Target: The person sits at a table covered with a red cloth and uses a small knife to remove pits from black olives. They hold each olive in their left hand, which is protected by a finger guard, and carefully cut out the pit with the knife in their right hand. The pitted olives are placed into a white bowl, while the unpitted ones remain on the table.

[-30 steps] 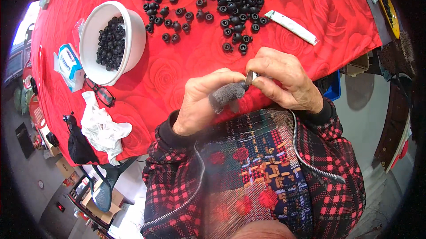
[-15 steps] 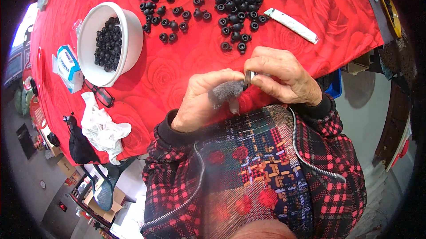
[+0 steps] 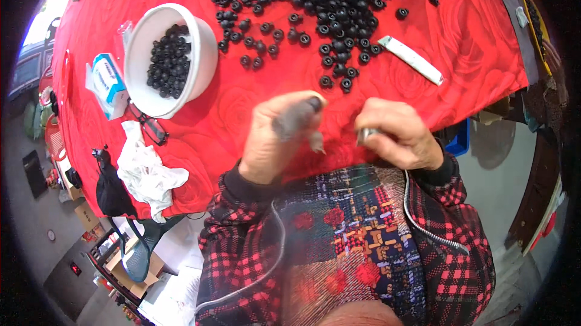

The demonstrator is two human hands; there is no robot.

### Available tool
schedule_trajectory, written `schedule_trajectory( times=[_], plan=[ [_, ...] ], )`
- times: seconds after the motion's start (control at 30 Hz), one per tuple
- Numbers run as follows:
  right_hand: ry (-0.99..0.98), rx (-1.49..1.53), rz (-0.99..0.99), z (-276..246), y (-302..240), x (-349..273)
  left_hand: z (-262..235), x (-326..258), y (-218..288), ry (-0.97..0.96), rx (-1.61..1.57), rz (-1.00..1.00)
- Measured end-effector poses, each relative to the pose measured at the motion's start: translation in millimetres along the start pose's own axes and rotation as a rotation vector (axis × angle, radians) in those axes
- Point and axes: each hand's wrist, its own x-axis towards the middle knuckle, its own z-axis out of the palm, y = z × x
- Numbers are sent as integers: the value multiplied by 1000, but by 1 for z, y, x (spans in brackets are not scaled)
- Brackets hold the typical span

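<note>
My left hand is closed, pinching a small round black part between thumb and finger. A grey fuzzy wrap covers part of its fingers, blurred by motion. To its right, my right hand is curled round a small shiny metal tool, mostly hidden in the fist. The two hands are apart above the red tablecloth's near edge. Beyond them lies a large pile of black round parts with hollow ends. A white bowl at the left holds many similar black parts.
A narrow white packet lies right of the pile. Left of the bowl is a blue-and-white tissue pack. Folded eyeglasses, a crumpled white cloth and a black fabric item lie nearer. A chair stands at lower left.
My hands have separated; the metal tool has come away from the left hand's black part, moving right with my right hand. The view has shifted, so the table things sit further right.
</note>
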Motion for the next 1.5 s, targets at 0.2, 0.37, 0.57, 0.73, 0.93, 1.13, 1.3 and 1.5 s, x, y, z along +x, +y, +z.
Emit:
schedule_trajectory(
  times=[0.2,0.37,0.57,0.73,0.93,1.13,1.3,1.5],
  plan=[
    [200,-190,-8,1,-12,7,-1,-2,-13,-129,-1,42],
    [228,-244,-154,15,-15,11,3,-4,-16,-172,-7,31],
    [212,-439,-253,22,-16,12,8,-6,-21,-63,-57,-71],
    [201,-493,-250,23,-19,6,6,-9,-23,-86,-96,-37],
    [248,-400,11,21,-31,5,8,-11,-15,-92,156,154],
    [294,-416,-11,23,-22,9,7,-10,-18,-114,205,150],
    [272,-440,-2,22,-19,10,7,-10,-18,-93,205,121],
    [266,-423,9,22,-16,10,10,-10,-15,-89,239,120]
  ],
)
